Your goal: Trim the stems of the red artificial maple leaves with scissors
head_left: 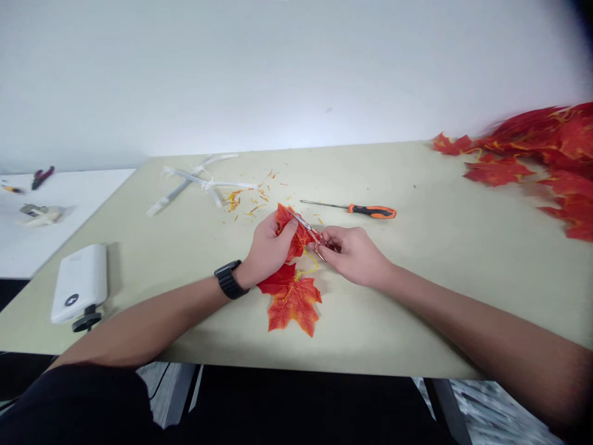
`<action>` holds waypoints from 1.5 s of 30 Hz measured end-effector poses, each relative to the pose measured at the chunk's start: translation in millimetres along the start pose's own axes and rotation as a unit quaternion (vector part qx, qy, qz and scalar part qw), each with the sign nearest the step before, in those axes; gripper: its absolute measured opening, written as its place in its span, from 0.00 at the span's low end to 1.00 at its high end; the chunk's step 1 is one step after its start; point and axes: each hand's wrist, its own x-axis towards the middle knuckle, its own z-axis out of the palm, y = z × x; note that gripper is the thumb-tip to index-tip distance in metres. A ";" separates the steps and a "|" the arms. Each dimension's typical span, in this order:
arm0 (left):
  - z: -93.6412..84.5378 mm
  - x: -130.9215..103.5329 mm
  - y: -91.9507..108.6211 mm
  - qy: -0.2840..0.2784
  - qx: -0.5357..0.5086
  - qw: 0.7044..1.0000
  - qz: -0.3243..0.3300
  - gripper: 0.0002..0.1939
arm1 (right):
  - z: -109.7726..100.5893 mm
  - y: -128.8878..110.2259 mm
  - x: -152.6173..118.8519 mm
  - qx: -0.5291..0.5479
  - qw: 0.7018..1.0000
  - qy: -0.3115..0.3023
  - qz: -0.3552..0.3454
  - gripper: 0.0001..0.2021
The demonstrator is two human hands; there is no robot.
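My left hand (272,248) pinches a red artificial maple leaf (296,243) between thumb and fingers, just above the table. In my right hand (348,252) is a small pair of scissors (309,230) with rose-coloured handles. Its blades point up and left and lie against the held leaf; whether they are parted is too small to tell. A yellow stem (311,266) curves down from there to a second, orange-red maple leaf (294,301), which lies nearer to me below my hands.
Yellow and orange scraps (245,201) are scattered beyond my hands. An orange-black screwdriver (371,211) lies behind my right hand. Clear plastic strips (199,179) rest at the back left, a white power bank (81,281) at left. Many red leaves (556,154) are heaped at far right.
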 end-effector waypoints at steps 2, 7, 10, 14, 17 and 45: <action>0.1 -0.1 0.0 0.002 0.002 1.000 -0.003 0.09 | -0.3 -0.2 -0.2 -0.003 1.000 -0.001 -0.001 0.11; 0.5 -0.6 -0.1 0.004 -0.003 1.000 0.001 0.08 | -0.6 -0.6 0.0 -0.022 1.000 0.010 -0.016 0.13; 0.4 -0.7 -0.8 0.004 -0.001 1.000 0.001 0.09 | -0.1 0.4 0.3 -0.010 1.000 0.005 -0.012 0.13; 0.7 -0.6 -0.8 0.003 -0.009 1.000 -0.007 0.09 | 0.9 2.1 0.4 -0.013 1.000 0.004 -0.008 0.13; 1.2 -0.9 -0.1 0.000 -0.011 1.000 -0.007 0.09 | 1.7 1.8 0.5 -0.006 1.000 0.005 -0.006 0.14; 2.4 -2.6 -3.8 0.005 -0.038 0.999 -0.005 0.07 | 2.7 0.3 0.7 -0.023 1.000 0.009 0.000 0.14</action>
